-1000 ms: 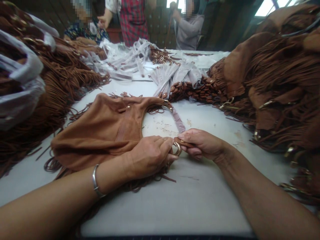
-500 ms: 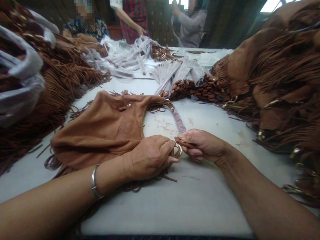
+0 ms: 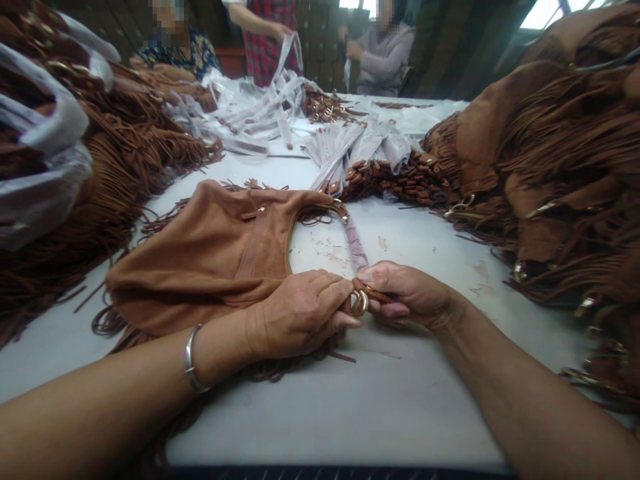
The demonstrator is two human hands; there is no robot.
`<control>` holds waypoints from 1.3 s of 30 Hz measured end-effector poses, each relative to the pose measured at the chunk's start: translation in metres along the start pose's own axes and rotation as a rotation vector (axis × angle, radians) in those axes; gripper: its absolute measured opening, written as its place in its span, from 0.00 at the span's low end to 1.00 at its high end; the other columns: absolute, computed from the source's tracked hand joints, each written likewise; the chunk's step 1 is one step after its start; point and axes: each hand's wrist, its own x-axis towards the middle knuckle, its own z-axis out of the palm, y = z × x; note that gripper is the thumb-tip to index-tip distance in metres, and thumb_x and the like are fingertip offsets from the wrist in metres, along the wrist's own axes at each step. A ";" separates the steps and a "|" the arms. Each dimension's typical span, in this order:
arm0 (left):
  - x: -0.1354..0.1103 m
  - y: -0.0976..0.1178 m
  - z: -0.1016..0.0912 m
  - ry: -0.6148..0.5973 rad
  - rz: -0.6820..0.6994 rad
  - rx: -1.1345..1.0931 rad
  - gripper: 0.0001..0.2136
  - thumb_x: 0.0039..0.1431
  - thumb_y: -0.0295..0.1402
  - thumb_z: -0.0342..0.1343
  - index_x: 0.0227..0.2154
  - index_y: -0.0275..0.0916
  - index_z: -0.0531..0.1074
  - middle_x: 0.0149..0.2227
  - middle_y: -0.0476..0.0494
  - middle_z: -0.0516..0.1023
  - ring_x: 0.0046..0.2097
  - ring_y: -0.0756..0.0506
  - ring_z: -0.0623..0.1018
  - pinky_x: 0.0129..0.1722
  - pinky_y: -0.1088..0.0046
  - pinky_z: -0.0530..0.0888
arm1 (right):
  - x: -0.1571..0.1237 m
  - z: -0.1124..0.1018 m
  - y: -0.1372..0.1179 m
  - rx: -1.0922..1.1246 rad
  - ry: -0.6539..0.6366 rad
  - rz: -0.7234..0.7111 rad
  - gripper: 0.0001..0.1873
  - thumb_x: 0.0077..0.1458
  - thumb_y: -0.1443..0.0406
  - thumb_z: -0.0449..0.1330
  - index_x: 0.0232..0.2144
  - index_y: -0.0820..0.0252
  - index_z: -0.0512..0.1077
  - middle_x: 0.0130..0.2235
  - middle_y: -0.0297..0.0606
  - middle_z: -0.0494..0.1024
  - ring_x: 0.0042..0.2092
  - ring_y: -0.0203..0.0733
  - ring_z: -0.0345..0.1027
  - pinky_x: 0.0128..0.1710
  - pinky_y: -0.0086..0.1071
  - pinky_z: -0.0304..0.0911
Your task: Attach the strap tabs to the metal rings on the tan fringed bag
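Pinching the gold rings (image 3: 359, 303), left hand (image 3: 295, 315) lies on the bag (image 3: 210, 257) (right hand (image 3: 413, 297) clamps the strap (image 3: 355, 243)).

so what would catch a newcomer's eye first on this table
The left hand pinches gold rings at the corner of a tan suede fringed bag at centre, while the right hand grips the strap end beside them. Heaps of brown fringed bags crowd both sides.

Light: soft daylight, moderately dim.
Source: blown-out windows (image 3: 537, 12), upper right of frame.
Shadows: faint, diffuse on table (image 3: 350, 407).
Distortion: wide-angle bending at edges.
Focus: centre sharp, corners soft.
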 end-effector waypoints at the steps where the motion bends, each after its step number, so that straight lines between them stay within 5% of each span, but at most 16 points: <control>1: -0.001 0.000 -0.001 -0.005 -0.010 -0.021 0.13 0.62 0.36 0.43 0.40 0.31 0.65 0.34 0.40 0.71 0.36 0.46 0.69 0.38 0.70 0.70 | 0.000 0.001 0.000 0.000 0.002 -0.007 0.18 0.55 0.57 0.54 0.20 0.65 0.63 0.11 0.22 0.53 0.12 0.23 0.39 0.09 0.18 0.45; 13: -0.004 0.005 -0.009 -0.077 -0.011 -0.123 0.13 0.62 0.38 0.44 0.35 0.32 0.67 0.31 0.43 0.70 0.33 0.49 0.70 0.34 0.75 0.68 | -0.015 0.007 -0.013 -0.320 -0.107 -0.067 0.22 0.58 0.54 0.51 0.22 0.66 0.63 0.21 0.32 0.65 0.16 0.24 0.50 0.14 0.21 0.44; 20: -0.003 0.004 -0.008 -0.139 -0.045 -0.055 0.14 0.62 0.39 0.44 0.38 0.32 0.67 0.32 0.44 0.71 0.33 0.49 0.70 0.33 0.75 0.68 | -0.032 0.019 -0.026 -0.729 0.064 -0.096 0.22 0.60 0.55 0.48 0.23 0.65 0.66 0.17 0.28 0.60 0.17 0.27 0.53 0.16 0.22 0.49; 23: -0.003 0.006 -0.008 -0.156 -0.022 -0.046 0.15 0.62 0.40 0.43 0.37 0.33 0.67 0.33 0.44 0.71 0.33 0.49 0.71 0.33 0.75 0.69 | -0.031 0.019 -0.026 -0.617 -0.008 -0.081 0.21 0.59 0.55 0.50 0.24 0.66 0.67 0.18 0.29 0.62 0.16 0.26 0.52 0.14 0.22 0.46; 28: -0.001 0.007 -0.010 -0.122 -0.109 0.063 0.17 0.62 0.42 0.41 0.39 0.33 0.66 0.34 0.43 0.70 0.34 0.47 0.71 0.33 0.71 0.71 | -0.022 0.015 -0.016 -0.323 0.063 -0.124 0.21 0.58 0.56 0.53 0.20 0.65 0.62 0.21 0.30 0.62 0.16 0.24 0.51 0.14 0.22 0.41; 33: 0.002 0.009 -0.006 -0.175 -0.039 0.210 0.23 0.61 0.50 0.38 0.35 0.33 0.66 0.32 0.43 0.69 0.31 0.46 0.70 0.29 0.70 0.71 | -0.020 0.012 -0.012 -0.262 -0.015 -0.040 0.20 0.55 0.55 0.56 0.21 0.68 0.67 0.21 0.33 0.66 0.16 0.24 0.52 0.13 0.22 0.42; 39: -0.003 0.007 -0.002 -0.093 0.087 0.268 0.23 0.62 0.47 0.36 0.35 0.32 0.66 0.30 0.42 0.70 0.30 0.46 0.70 0.30 0.68 0.72 | -0.024 0.012 -0.015 -0.264 -0.117 0.016 0.20 0.53 0.55 0.58 0.23 0.69 0.70 0.21 0.35 0.69 0.15 0.25 0.53 0.12 0.21 0.43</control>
